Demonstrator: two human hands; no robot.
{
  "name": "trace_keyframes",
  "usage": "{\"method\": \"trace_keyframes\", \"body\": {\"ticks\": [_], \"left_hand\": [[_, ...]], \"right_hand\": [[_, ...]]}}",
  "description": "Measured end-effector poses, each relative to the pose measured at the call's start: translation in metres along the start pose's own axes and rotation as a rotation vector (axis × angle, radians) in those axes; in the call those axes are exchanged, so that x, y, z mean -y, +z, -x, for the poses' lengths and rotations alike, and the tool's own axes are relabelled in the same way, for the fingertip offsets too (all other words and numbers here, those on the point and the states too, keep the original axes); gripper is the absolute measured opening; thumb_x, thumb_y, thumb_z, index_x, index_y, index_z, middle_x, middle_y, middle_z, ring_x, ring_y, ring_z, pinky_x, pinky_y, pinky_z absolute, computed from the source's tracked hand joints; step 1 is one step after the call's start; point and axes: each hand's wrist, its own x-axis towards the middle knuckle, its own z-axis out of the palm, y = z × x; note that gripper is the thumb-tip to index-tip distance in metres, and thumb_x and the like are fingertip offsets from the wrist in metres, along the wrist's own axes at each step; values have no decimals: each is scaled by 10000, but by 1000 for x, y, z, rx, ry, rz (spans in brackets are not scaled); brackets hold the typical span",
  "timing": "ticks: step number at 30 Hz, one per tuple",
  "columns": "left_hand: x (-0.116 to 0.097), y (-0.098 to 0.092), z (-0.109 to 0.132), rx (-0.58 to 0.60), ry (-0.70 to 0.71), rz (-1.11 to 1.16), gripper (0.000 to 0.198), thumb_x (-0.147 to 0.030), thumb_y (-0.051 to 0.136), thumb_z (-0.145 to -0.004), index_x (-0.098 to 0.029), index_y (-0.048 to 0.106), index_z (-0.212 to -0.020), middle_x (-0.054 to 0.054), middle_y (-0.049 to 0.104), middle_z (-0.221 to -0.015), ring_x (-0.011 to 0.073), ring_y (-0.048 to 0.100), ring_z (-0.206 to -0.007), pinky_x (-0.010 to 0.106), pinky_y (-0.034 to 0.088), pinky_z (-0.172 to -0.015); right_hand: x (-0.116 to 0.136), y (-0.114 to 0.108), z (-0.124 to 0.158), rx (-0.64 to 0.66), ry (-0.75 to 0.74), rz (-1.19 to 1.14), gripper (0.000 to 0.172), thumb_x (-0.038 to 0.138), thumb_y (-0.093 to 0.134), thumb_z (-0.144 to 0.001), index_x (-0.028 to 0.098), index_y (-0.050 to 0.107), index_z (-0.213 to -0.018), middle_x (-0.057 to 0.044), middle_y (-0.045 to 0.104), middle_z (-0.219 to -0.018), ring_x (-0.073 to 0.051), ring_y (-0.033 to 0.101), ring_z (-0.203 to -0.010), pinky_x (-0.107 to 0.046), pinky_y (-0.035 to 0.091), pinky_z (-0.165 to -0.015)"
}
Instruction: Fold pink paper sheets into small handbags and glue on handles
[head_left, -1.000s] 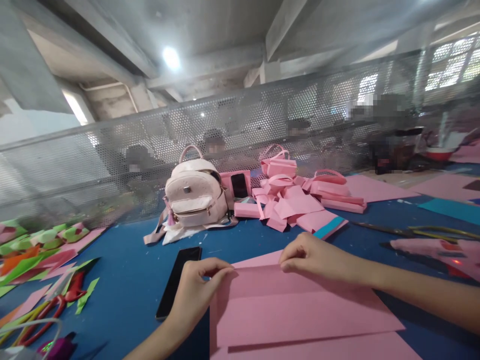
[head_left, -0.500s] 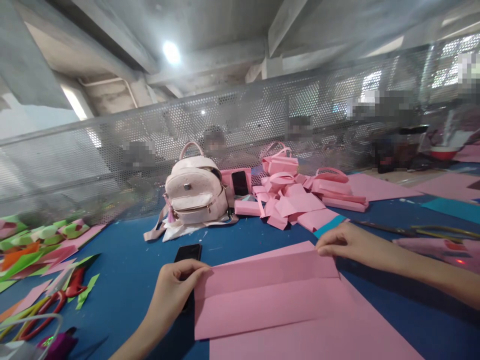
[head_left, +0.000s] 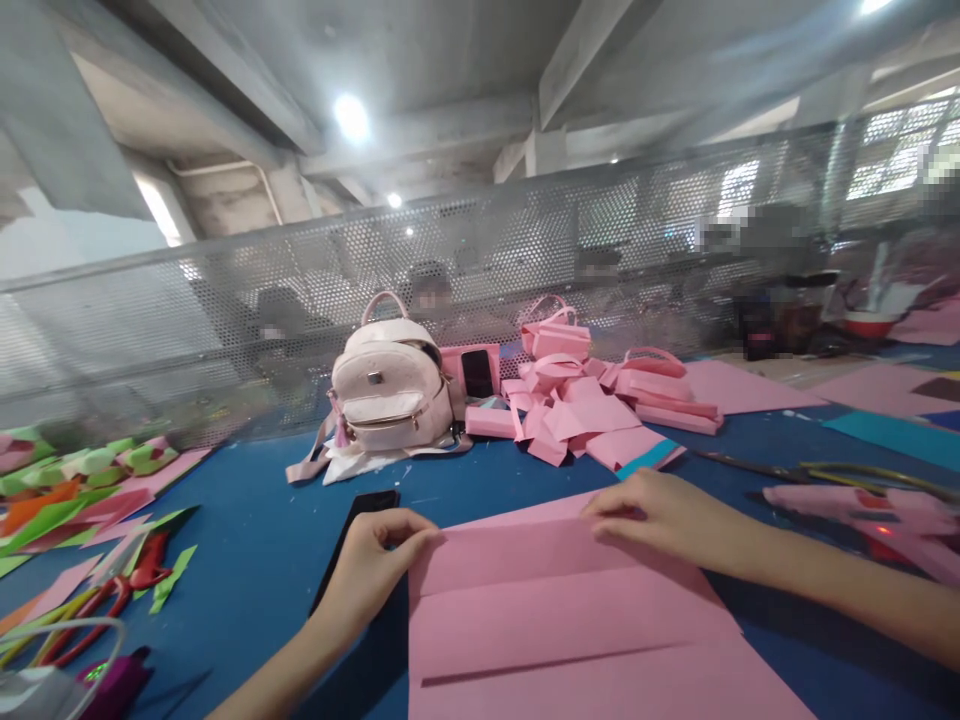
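A creased sheet of pink paper (head_left: pixel 525 620) lies before me on the blue table (head_left: pixel 247 560), its fold lines running across it. My left hand (head_left: pixel 382 560) pinches the paper's upper left corner between thumb and fingers. At the upper right part of the same edge, my right hand (head_left: pixel 652 515) holds the paper in a pinch. Partly hidden behind my left hand, a black phone (head_left: pixel 367 508) rests on the table.
A white backpack (head_left: pixel 390 390) stands at the back beside a pile of pink paper pieces (head_left: pixel 585 410). Scissors (head_left: pixel 154 562) and coloured scraps lie left. A pink glue gun (head_left: pixel 862 505) with a red light and dark-bladed scissors (head_left: pixel 757 465) lie right. Behind is a perforated metal screen (head_left: pixel 495 240).
My right hand has slid left along the paper's upper edge, closer to my left hand. The paper has shifted, and the glue gun is now more in sight.
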Motion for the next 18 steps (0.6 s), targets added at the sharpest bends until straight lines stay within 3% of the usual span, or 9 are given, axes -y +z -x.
{"method": "trace_keyframes", "body": {"ticks": [2,7,12,15,18], "left_hand": [[-6,8,-4,41,40,-40,209,-336,644,-830,-208,783,-739,27,785,-762,185,710,-733,232,517,-672],[-24,28,-14,142,129,-181,175,-209,626,-808,-235,796,-771,2,793,-801,181,711,-770,241,483,-720],[-38,50,-24,229,146,-271,188,-224,643,-838,-260,823,-798,1,808,-826,197,711,-782,262,459,-728],[-41,50,-27,259,119,-305,167,-217,674,-810,-263,833,-788,6,806,-796,201,702,-750,267,452,-713],[-40,37,-25,279,66,-299,148,-228,691,-790,-256,829,-743,-1,803,-766,196,707,-737,259,461,-706]], "right_hand": [[11,6,-8,1,-26,-30,247,291,566,-905,250,810,-910,-17,816,-948,-235,726,-846,-293,467,-745],[33,17,-23,23,-46,-61,174,241,639,-816,237,810,-786,-6,806,-824,-210,714,-773,-257,446,-657],[44,24,-30,-13,-50,-46,193,218,609,-821,232,801,-824,-10,798,-846,-200,687,-771,-262,406,-649],[42,23,-27,-38,-43,-28,189,218,582,-846,207,760,-783,-19,765,-795,-189,653,-739,-271,376,-644],[32,17,-19,-40,-28,-22,197,228,558,-869,191,695,-733,-15,707,-722,-174,613,-687,-272,355,-623]]}}
